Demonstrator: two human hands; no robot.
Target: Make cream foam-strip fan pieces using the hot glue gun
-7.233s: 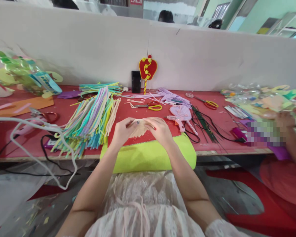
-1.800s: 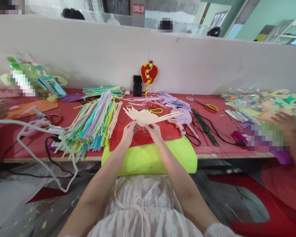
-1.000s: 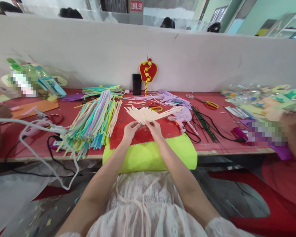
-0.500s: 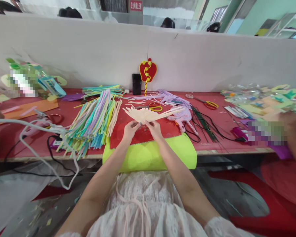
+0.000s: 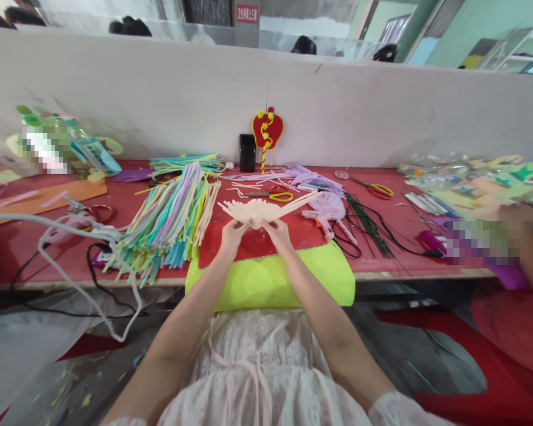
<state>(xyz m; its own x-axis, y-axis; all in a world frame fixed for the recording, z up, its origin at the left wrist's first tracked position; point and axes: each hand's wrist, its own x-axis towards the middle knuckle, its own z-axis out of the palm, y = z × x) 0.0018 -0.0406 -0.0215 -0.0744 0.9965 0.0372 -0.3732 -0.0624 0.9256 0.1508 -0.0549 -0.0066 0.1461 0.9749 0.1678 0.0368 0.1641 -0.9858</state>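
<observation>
Over the red board (image 5: pixel 217 244), a cream fan-shaped piece made of fuzzy craft stems (image 5: pixel 258 210) is held up between my two hands. My left hand (image 5: pixel 233 233) pinches its lower left edge with bent fingers. On the lower right edge, my right hand (image 5: pixel 277 232) grips the same piece, thumb close to the other thumb. Longer stems stick out of it toward the upper right. Just behind lie scissors with yellow handles (image 5: pixel 281 194). Under the board is a bright yellow-green sheet (image 5: pixel 270 287) that hangs over the table edge.
To the left lies a large bundle of pastel fuzzy stems (image 5: pixel 166 219). A red fan-shaped ornament (image 5: pixel 267 131) stands against the partition beside a black phone (image 5: pixel 247 154). Right of my hands are a purple fan-shaped piece (image 5: pixel 331 205), black cords and orange-yellow scissors (image 5: pixel 379 190). Other people's arms show at both sides.
The cream piece has tipped and dropped slightly, so more of the scissors behind it shows. Both hands keep their grip in nearly the same place.
</observation>
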